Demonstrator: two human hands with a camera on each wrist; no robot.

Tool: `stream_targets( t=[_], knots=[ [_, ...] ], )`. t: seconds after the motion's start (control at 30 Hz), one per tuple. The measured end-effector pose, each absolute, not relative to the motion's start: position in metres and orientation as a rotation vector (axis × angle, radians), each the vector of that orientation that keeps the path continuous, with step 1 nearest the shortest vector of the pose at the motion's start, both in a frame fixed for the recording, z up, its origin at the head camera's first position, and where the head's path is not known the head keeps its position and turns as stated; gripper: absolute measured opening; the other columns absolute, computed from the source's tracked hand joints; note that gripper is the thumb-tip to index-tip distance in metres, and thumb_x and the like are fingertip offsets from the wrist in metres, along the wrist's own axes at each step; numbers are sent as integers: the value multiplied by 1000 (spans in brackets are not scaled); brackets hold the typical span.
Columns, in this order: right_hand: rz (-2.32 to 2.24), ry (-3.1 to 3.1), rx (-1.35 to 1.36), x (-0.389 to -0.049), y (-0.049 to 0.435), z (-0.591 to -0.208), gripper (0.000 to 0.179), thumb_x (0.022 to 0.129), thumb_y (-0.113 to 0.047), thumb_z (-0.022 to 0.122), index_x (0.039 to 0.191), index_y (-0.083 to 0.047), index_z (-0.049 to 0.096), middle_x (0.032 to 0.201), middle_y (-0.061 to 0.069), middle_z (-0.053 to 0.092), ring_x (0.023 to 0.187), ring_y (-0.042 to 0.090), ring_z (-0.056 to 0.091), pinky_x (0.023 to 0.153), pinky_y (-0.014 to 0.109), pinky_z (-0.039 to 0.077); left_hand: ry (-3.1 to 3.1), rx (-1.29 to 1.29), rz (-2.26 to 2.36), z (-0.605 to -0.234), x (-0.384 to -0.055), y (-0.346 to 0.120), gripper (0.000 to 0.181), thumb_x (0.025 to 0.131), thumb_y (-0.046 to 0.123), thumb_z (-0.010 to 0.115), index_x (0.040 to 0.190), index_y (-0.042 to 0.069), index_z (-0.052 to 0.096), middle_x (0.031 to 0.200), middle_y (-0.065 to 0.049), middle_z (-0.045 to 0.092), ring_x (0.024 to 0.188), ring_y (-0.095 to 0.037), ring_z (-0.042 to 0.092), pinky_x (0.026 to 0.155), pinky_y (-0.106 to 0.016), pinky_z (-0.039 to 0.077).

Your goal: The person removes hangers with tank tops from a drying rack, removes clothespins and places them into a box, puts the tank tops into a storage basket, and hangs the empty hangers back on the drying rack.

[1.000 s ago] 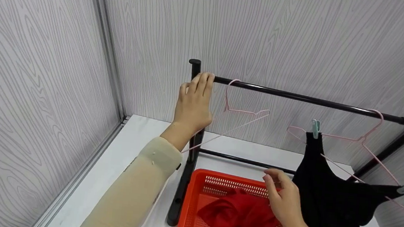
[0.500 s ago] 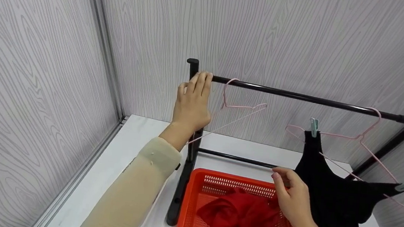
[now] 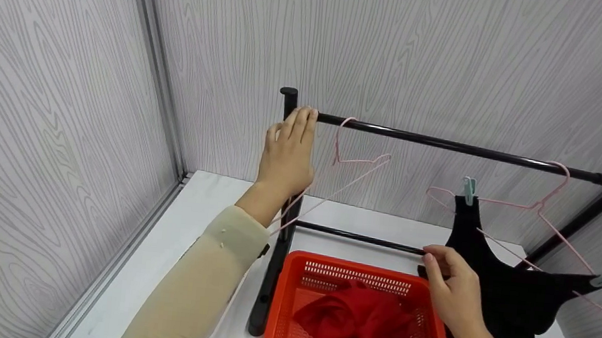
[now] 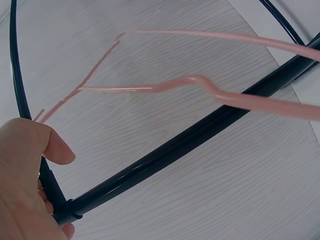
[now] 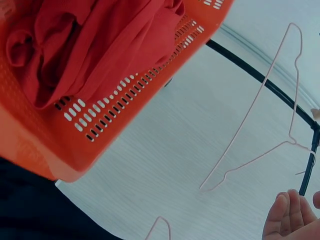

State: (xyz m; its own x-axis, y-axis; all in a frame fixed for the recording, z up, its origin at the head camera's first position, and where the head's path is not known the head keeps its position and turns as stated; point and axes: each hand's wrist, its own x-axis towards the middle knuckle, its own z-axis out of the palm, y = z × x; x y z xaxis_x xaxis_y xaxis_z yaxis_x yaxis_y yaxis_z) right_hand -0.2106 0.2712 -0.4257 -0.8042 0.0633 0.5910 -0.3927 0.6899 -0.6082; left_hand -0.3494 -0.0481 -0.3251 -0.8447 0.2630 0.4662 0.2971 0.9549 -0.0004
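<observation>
In the head view my left hand (image 3: pixel 286 159) grips the upper left corner of a black clothes rack (image 3: pixel 436 143). The left wrist view shows the thumb on the near side of the post and fingers behind it. Just right of that hand, a bare pink hanger (image 4: pixel 260 104) hangs from the top bar. My right hand (image 3: pixel 457 297) is held over the back right corner of an orange-red plastic basket (image 3: pixel 358 264), its fingers loosely bent with nothing in them. A crumpled red garment (image 3: pixel 358 323) lies in the basket.
A black strappy garment (image 3: pixel 504 299) hangs at the right on a second pink hanger (image 3: pixel 556 185). Pale green clothespins (image 3: pixel 469 190) clip its straps. Wood-grain panels (image 3: pixel 428 54) enclose the white table (image 3: pixel 191 219) at the back and sides.
My right hand has drifted right, from over the basket's back edge to its right corner. The left hand keeps its hold on the rack. The bare hanger has swung a little.
</observation>
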Motion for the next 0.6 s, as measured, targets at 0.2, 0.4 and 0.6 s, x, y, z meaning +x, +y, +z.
stream_targets(
  t=[0.2,0.4,0.6],
  knots=[
    [997,-2300,265,-211,278,-420,12,98,-6,63,107,-4,71,91,0,69,77,2,60,70,8,44,-2682,-431,-180,-319,-341,-50,87,90,16,52,161,6,2,168,-10,3,154,-23,-3,120,-48,12],
    [967,-2283,254,-210,290,-414,12,97,-5,63,106,-4,71,89,0,69,75,-1,59,69,8,44,-2732,-482,-354,-310,-330,-49,88,89,16,55,161,7,5,168,-8,-2,154,-22,-6,122,-48,9],
    [915,-2292,220,-208,302,-411,12,98,-7,63,107,-5,71,92,0,69,78,-5,58,71,6,43,-2711,-589,-386,-310,-316,-39,80,90,16,55,160,6,17,168,-9,7,154,-25,3,121,-49,12]
  ],
)
